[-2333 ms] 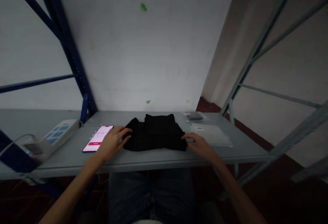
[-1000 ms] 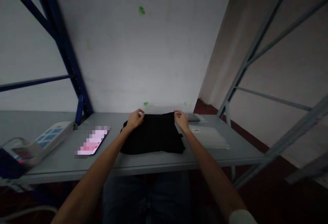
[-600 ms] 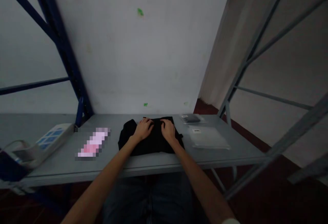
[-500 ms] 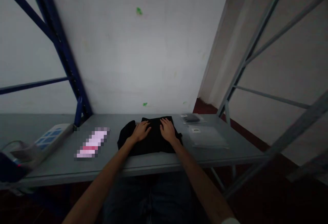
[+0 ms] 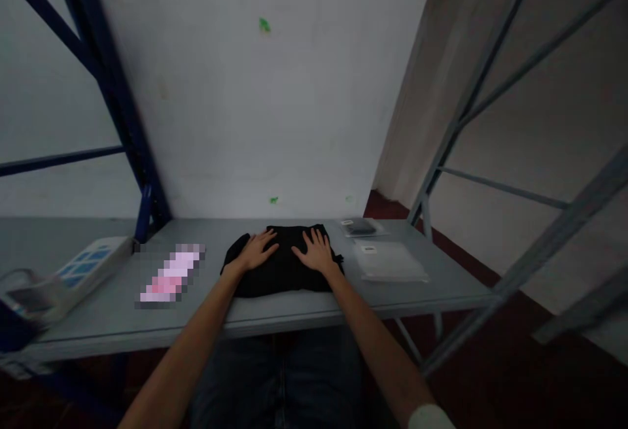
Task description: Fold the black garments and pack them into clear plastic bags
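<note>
A black cloth garment point(image 5: 282, 275) lies in a loosely folded bundle near the front edge of the grey table; its exact kind cannot be made out. On its left part rests my left hand point(image 5: 255, 251), palm down with the fingers spread. My right hand point(image 5: 315, 252) lies flat on the right part, its fingers apart and the thumb pointing inward. Neither hand grips the cloth. To the right of the garment are a clear plastic bag point(image 5: 391, 261) with a white label and, behind it, a bag with dark contents point(image 5: 362, 227).
The grey table point(image 5: 216, 311) stands against a white wall. On its left lie a pixelated pink-and-white object point(image 5: 171, 275) and a white power strip point(image 5: 93, 262) with blue sockets. Blue metal posts point(image 5: 130, 128) rise at left, grey metal bars point(image 5: 456, 125) at right.
My right hand has spread its fingers wider, the thumb reaching further inward. Both hands stay on the black garment. The whole view has shifted slightly.
</note>
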A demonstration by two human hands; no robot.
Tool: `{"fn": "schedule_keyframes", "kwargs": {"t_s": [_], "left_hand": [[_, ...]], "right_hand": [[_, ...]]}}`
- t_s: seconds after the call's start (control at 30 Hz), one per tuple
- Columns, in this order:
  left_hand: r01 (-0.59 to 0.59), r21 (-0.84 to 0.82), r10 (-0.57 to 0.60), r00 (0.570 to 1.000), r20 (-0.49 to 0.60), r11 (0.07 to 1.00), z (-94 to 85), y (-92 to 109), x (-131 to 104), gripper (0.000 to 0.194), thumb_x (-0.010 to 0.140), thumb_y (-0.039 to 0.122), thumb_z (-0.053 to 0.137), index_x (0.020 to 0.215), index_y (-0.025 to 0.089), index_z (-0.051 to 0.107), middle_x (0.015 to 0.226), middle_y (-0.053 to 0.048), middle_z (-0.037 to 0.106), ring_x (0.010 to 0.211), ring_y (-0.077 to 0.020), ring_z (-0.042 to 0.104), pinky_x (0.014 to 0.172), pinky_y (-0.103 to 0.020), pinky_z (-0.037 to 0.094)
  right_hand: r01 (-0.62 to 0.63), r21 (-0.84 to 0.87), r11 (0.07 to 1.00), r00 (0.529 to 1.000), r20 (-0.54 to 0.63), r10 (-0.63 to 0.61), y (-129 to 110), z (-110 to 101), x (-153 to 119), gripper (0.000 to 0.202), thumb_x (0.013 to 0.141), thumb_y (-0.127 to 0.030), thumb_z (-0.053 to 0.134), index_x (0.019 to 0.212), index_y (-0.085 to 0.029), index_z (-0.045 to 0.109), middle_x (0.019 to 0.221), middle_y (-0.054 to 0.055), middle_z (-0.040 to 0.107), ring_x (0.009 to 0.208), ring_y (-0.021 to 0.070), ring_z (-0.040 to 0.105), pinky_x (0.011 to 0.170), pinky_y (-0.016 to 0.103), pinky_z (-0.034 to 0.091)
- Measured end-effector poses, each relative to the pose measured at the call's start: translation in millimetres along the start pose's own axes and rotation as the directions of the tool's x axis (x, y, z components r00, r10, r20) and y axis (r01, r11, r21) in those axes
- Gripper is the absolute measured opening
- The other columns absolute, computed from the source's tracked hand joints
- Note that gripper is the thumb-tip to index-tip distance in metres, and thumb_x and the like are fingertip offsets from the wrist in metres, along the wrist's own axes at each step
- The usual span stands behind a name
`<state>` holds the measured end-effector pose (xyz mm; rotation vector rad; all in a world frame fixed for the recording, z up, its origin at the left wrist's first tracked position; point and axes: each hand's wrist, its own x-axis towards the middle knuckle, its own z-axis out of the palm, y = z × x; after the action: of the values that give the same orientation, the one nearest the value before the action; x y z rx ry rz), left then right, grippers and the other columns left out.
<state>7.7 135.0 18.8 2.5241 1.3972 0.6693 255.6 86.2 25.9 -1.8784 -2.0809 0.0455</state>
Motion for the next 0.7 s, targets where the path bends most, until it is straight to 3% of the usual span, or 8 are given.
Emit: {"fn": "schedule_keyframes", "kwargs": {"t_s": [0.17, 0.3, 0.37, 0.43, 0.5, 0.6, 0.7], "left_hand": [[-0.045, 0.045, 0.046, 0.998, -0.039, 0.998, -8.7, 6.4, 1.1, 0.065, 0.097, 0.062, 0.042, 0.144, 0.019, 0.057, 0.158, -0.014, 0.046, 0.149, -0.0334, 0.039, 0.12, -0.059, 0.031], [-0.143, 0.1, 0.155, 0.98, -0.124, 0.985, -22.9, 30.5, -1.3, 0.056, 0.102, 0.048, 0.037, 0.143, 0.016, 0.057, 0.152, -0.013, 0.055, 0.148, -0.0294, 0.042, 0.121, -0.052, 0.035], [-0.18, 0.142, 0.2, 0.969, -0.146, 0.973, -24.6, 52.9, -7.0, 0.052, 0.104, 0.043, 0.035, 0.144, 0.016, 0.056, 0.152, -0.013, 0.055, 0.147, -0.0281, 0.042, 0.123, -0.051, 0.032], [-0.216, 0.176, 0.241, 0.961, -0.134, 0.96, -18.9, 78.4, -15.8, 0.051, 0.104, 0.043, 0.037, 0.146, 0.019, 0.054, 0.156, -0.011, 0.051, 0.148, -0.0272, 0.041, 0.124, -0.051, 0.029], [-0.233, 0.196, 0.256, 0.961, -0.104, 0.953, -6.4, 101.6, -26.1, 0.051, 0.105, 0.045, 0.038, 0.146, 0.021, 0.053, 0.157, -0.01, 0.049, 0.15, -0.0268, 0.039, 0.125, -0.052, 0.027], [-0.255, 0.191, 0.263, 0.965, -0.018, 0.948, 15.8, 122.8, -40.3, 0.055, 0.103, 0.054, 0.043, 0.149, 0.025, 0.051, 0.158, -0.009, 0.048, 0.15, -0.028, 0.038, 0.124, -0.054, 0.027], [-0.263, 0.191, 0.266, 0.964, 0.012, 0.946, 28.9, 127.7, -48.9, 0.056, 0.103, 0.056, 0.04, 0.15, 0.026, 0.05, 0.158, -0.009, 0.048, 0.15, -0.028, 0.039, 0.124, -0.055, 0.026]], "right_hand": [[0.088, 0.026, 0.996, 0.974, -0.212, -0.081, 0.3, -3.5, -3.3, 0.068, 0.103, -0.055, 0.042, 0.158, -0.016, 0.039, 0.167, 0.016, 0.03, 0.155, 0.0301, 0.023, 0.125, 0.049, 0.018], [0.063, 0.032, 0.997, 0.907, -0.419, -0.044, 20.8, -35.6, 0.1, 0.048, 0.105, -0.034, 0.039, 0.145, -0.014, 0.055, 0.153, 0.015, 0.051, 0.142, 0.0258, 0.043, 0.119, 0.04, 0.032], [0.01, -0.031, 0.999, 0.923, -0.384, -0.021, 41.5, -58.4, 4.5, 0.042, 0.104, -0.027, 0.039, 0.138, -0.016, 0.06, 0.143, 0.014, 0.06, 0.131, 0.0238, 0.053, 0.113, 0.036, 0.038], [-0.084, -0.164, 0.983, 0.976, -0.214, 0.047, 64.8, -78.3, 9.8, 0.038, 0.103, -0.024, 0.04, 0.133, -0.021, 0.064, 0.134, 0.011, 0.066, 0.122, 0.0227, 0.059, 0.104, 0.034, 0.043], [-0.124, -0.215, 0.969, 0.987, -0.125, 0.098, 86.1, -91.1, 14.1, 0.032, 0.099, -0.018, 0.047, 0.121, -0.02, 0.07, 0.122, 0.012, 0.071, 0.113, 0.0238, 0.064, 0.096, 0.032, 0.046], [-0.164, -0.262, 0.951, 0.986, -0.066, 0.152, 107.3, -95.3, 16.4, 0.026, 0.093, -0.012, 0.054, 0.11, -0.016, 0.074, 0.113, 0.015, 0.074, 0.107, 0.0257, 0.067, 0.09, 0.033, 0.046], [-0.184, -0.302, 0.936, 0.983, -0.049, 0.177, 114.5, -89.1, 15.4, 0.029, 0.091, -0.009, 0.055, 0.113, -0.015, 0.072, 0.117, 0.017, 0.072, 0.109, 0.026, 0.066, 0.09, 0.033, 0.045]]}}
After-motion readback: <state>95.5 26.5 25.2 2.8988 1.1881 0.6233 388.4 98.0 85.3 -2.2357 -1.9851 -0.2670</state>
